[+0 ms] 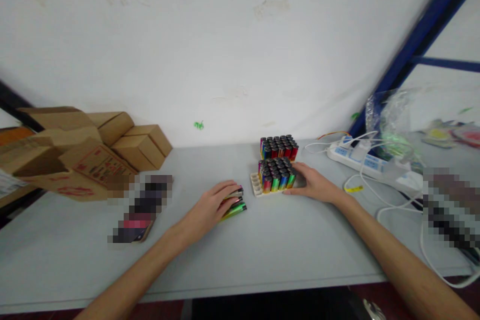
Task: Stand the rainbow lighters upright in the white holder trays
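My left hand (219,201) is closed over several shiny, rainbow-coloured lighters (234,210) lying on the table, their black ends pointing right. Part of them is hidden under my fingers. To the right stands a white tray (257,188) with round holes, filled with upright lighters (278,176) in red, green, blue and purple, black ends up. Its left column of holes holds nothing. My right hand (309,182) grips the tray's right end, thumb at the front corner and fingers behind. Just behind stands another block of upright lighters (279,147), mostly red and dark.
Cardboard boxes (86,155) stand at the left, with a blurred-out phone-like object (140,210) in front of them. At the right lie a white power strip (375,165), loose white cables and clear plastic bags (393,115). A wall rises behind the grey table (285,245).
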